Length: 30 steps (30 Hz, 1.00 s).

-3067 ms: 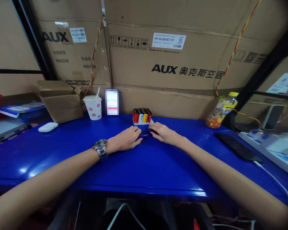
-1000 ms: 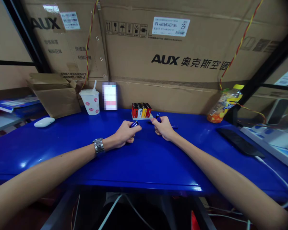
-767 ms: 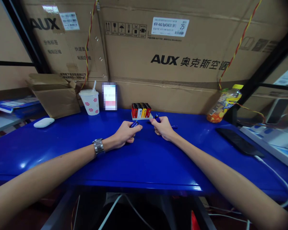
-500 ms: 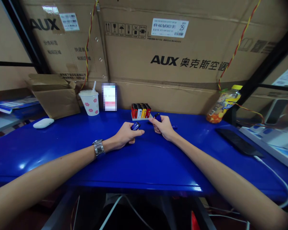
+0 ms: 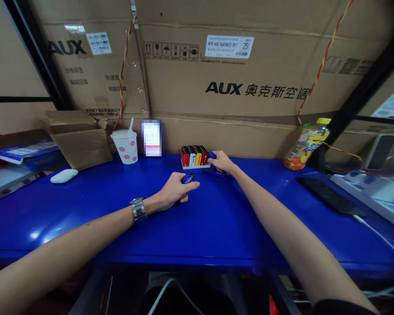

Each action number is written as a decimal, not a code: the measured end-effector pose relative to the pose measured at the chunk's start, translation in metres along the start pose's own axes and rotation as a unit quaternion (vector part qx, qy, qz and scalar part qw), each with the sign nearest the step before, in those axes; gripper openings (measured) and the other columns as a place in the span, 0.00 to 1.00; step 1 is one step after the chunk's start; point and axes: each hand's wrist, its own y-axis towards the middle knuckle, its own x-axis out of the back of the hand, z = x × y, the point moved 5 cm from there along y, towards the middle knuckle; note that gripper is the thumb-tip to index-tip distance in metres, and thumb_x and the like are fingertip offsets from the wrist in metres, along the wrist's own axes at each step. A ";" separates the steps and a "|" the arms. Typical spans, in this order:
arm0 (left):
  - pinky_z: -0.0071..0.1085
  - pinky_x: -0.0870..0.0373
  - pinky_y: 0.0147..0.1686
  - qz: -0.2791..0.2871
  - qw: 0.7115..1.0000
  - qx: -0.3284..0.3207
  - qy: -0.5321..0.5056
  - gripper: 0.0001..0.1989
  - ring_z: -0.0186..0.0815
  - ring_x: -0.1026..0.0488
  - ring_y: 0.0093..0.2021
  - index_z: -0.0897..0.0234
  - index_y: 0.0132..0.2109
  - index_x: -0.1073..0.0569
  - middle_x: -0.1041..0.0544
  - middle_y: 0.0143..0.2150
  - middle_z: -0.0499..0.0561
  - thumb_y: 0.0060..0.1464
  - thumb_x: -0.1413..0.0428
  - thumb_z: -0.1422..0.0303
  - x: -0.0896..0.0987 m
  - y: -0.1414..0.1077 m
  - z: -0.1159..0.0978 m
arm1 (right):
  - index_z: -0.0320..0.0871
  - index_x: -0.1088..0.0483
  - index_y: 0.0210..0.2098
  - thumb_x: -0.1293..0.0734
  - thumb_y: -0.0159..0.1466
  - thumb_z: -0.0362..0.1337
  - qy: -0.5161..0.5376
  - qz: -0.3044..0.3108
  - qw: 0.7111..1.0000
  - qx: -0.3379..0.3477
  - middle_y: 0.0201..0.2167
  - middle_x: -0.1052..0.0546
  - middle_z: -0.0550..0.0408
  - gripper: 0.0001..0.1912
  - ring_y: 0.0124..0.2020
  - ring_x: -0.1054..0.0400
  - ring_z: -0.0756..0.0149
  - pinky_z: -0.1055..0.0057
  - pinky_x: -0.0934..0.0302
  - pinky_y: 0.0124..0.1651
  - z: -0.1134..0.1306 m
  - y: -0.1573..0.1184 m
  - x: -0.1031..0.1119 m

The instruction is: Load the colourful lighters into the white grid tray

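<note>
A tray (image 5: 196, 166) at the back of the table holds several upright lighters (image 5: 193, 158) in red, white and yellow with black tops. My left hand (image 5: 175, 191), in front of the tray, is closed around a blue lighter (image 5: 188, 177), its dark top facing up. At the tray's right end, my right hand (image 5: 223, 162) grips another blue lighter (image 5: 212, 155) by its lower part. Whether that lighter touches the tray, I cannot tell. Partly under my right hand, something blue and dark (image 5: 216, 173) lies on the table, hard to make out against its blue surface.
The blue table (image 5: 197, 227) backs onto large cardboard boxes (image 5: 256, 113). A paper cup with straw (image 5: 126, 146), a lit screen (image 5: 151, 138) and an open carton (image 5: 80, 140) stand left. To the right are a drink bottle (image 5: 307, 144) and a black phone (image 5: 330, 195) on a cable.
My right hand has moved forward with its blue lighter to the tray's right end. The left hand keeps its lighter and has barely moved. The camera view has shifted slightly.
</note>
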 end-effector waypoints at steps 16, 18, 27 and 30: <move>0.24 0.50 0.12 0.021 0.999 -0.006 0.029 0.16 0.22 0.46 0.11 0.62 0.25 0.39 0.44 0.12 0.37 0.51 0.39 0.66 -0.002 0.000 0.001 | 0.39 0.25 0.28 0.30 0.51 0.46 -0.036 0.109 0.992 0.053 0.14 0.32 0.61 0.15 0.10 0.46 0.75 0.75 0.53 0.13 0.037 -0.047 0.008; 0.24 0.50 0.12 0.024 0.999 -0.007 0.032 0.15 0.23 0.46 0.11 0.62 0.26 0.38 0.44 0.12 0.37 0.51 0.39 0.66 -0.003 0.000 0.000 | 0.39 0.25 0.29 0.33 0.56 0.49 0.019 0.063 0.997 0.025 0.17 0.29 0.58 0.17 0.10 0.46 0.75 0.74 0.53 0.13 0.034 -0.043 0.015; 0.22 0.50 0.12 0.021 0.998 0.001 0.062 0.17 0.22 0.44 0.11 0.62 0.24 0.41 0.45 0.12 0.37 0.51 0.40 0.66 -0.004 -0.003 -0.004 | 0.39 0.30 0.32 0.34 0.59 0.48 0.269 -0.047 0.960 -0.056 0.24 0.29 0.54 0.16 0.21 0.40 0.72 0.75 0.46 0.21 0.005 -0.028 0.013; 0.22 0.50 0.12 0.021 0.998 0.000 0.066 0.15 0.22 0.45 0.11 0.62 0.25 0.40 0.44 0.13 0.37 0.51 0.40 0.66 -0.005 -0.003 -0.005 | 0.40 0.29 0.32 0.30 0.54 0.47 0.235 -0.029 0.971 -0.013 0.28 0.26 0.53 0.16 0.27 0.36 0.69 0.73 0.41 0.29 0.004 -0.028 0.008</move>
